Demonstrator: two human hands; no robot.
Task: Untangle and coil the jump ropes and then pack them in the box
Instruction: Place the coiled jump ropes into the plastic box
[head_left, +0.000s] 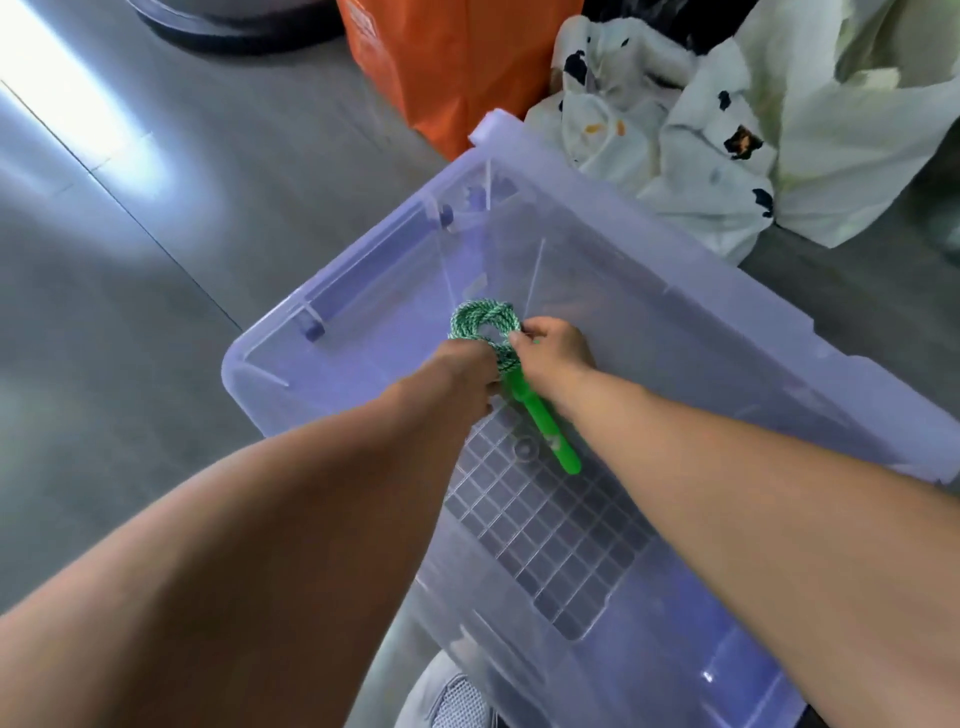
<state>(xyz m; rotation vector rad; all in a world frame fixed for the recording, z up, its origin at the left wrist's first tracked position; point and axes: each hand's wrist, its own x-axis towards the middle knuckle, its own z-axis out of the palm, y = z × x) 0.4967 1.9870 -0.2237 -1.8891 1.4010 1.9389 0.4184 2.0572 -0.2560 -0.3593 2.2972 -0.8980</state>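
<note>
Both hands reach down into the open translucent box (363, 270), which stands on the grey floor (156, 291) with its grid-patterned bottom showing. That suggests the coiling is done and packing is under way. The green jump rope (483, 322) is held as one tight bundle, probably so the turns cannot spring loose before it is set down. The left hand (462, 374) closes over the bundle's near-left side, its fingers curled under and mostly hidden. The right hand (556, 348) pinches the rope from the right, thumb and fingertips narrow against the strands. The looped end pokes out beyond both hands toward the far wall. A green handle (545, 431) sticks out the near side, between the two wrists and slanting down toward the bottom. Whether it touches the bottom cannot be told. The rope thus lies between the two grips, above the middle of the box. An orange bag (457, 67) and white bags (701, 130) sit just past the far rim.
</note>
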